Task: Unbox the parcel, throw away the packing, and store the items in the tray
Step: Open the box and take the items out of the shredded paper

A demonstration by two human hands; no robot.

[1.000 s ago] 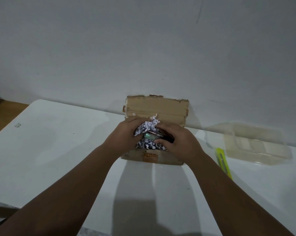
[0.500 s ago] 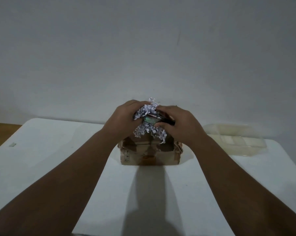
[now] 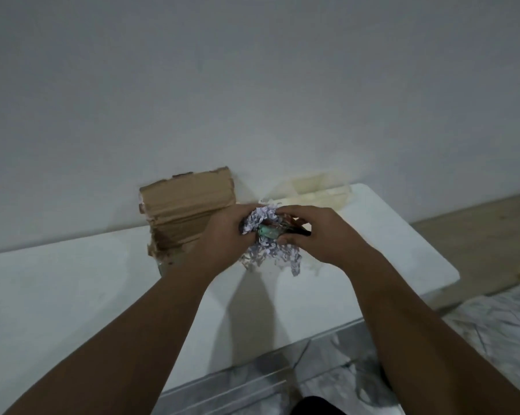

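- a clump of white shredded-paper packing (image 3: 269, 250) sat bunched between the two hands, above the counter, with loose strands hanging below them.
- a small pale-green item (image 3: 267, 232) and a dark, partly hidden object (image 3: 300, 232) showed inside the clump; what they were could not be told.
- the left hand (image 3: 222, 235) was closed around the left side of the shredded paper, fingers curled into it.
- the right hand (image 3: 315, 235) was closed on the right side, fingertips pinching the paper and the dark object.
- the brown cardboard parcel box (image 3: 183, 211) stood on the counter just left of and behind the hands, its torn flap raised against the wall, the left hand overlapping its right edge.
- a clear, yellowish plastic tray (image 3: 315, 190) lay on the counter behind the hands, near the wall, right of the box.
- the white counter (image 3: 73, 289) carried everything; its right end stopped short of a tan floor (image 3: 477, 235).
- grey marbled tiles (image 3: 492, 319) showed below the counter's near edge.
- the plain white wall (image 3: 252, 85) filled the upper part of the view.
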